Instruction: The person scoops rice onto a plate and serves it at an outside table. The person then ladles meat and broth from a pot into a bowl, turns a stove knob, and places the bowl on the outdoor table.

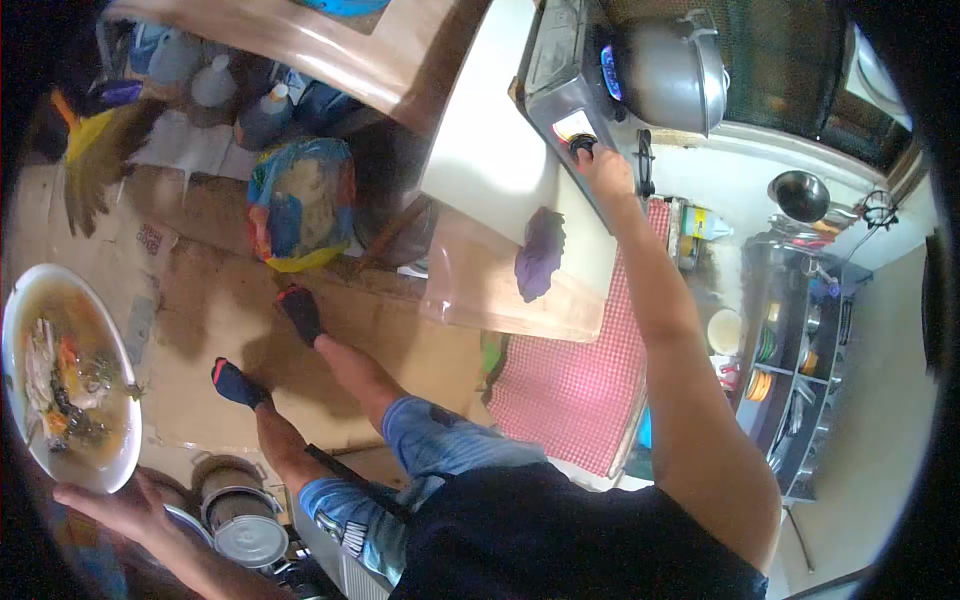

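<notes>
My left hand [125, 508], at the lower left, grips the rim of a white bowl [130, 440]. Soup [75, 370] with pale and orange pieces and dark leafy bits fills it. At the upper right, my right hand [607, 172] has its fingers closed around a black knob [581, 146] on the front of a gas stove [555, 85]. A blue flame [609, 72] burns beside a large metal pot [665, 75] on that stove. A crumpled purple cloth [541, 255] lies on the counter near my right forearm.
A pink checkered cloth [570, 390] covers a surface beside the counter [470, 150]. Below the counter stand a plastic-lined bin [300, 200] and several bottles [212, 82]. A lidded bucket [250, 540] is by my left arm. A dish rack [795, 370] stands right.
</notes>
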Available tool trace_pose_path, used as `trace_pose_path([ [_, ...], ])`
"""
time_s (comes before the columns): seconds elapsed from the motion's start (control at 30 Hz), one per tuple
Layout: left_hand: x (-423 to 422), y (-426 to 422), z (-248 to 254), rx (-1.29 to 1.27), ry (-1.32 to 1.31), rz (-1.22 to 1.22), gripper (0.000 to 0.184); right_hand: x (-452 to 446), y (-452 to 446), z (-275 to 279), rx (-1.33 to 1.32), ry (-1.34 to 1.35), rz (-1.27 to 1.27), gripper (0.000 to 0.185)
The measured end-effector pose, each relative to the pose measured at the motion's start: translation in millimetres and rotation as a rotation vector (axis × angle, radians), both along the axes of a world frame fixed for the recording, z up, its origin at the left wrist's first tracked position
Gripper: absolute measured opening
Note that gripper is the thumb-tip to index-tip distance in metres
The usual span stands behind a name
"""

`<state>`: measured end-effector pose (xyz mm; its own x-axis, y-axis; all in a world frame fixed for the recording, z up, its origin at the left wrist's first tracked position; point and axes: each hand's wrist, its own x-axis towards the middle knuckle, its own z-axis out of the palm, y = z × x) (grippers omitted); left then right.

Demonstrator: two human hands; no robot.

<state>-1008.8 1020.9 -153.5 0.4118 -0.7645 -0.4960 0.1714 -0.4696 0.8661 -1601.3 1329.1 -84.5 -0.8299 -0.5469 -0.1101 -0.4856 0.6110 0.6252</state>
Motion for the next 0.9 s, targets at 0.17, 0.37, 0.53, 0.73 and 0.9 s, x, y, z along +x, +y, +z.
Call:
trace_pose_path([
  [0.17, 17.7, 2.0, -23.4, 0.031, 0.023, 0.078, 0.078, -7.6, 6.2, -4.5, 0.001, 0.008, 0.026, 0.043],
  [0.37, 47.1, -3.8, -53.7, 0.020, 0.056, 0.138, 0.067, -15.1, 13.2, -7.6, -0.039, 0.006, 0.072, 0.044],
  [0.53, 88.6, 6.5, -89.5, -0.277, -0.161, -0.147, 0.072, -21.4, 19.6, -11.6, -0.045, 0.037, 0.101, 0.045],
  [0.73, 148.8, 11.2, -147.2, -0.524, -0.391, -0.387, 0.076, -18.5, 16.5, -11.5, -0.068, 0.041, 0.047, 0.045],
  [0.9, 158.6, 13.2, -159.9, -0.510, -0.359, -0.371, 0.071, -15.8, 14.9, -10.8, -0.090, 0.035, 0.022, 0.047],
])
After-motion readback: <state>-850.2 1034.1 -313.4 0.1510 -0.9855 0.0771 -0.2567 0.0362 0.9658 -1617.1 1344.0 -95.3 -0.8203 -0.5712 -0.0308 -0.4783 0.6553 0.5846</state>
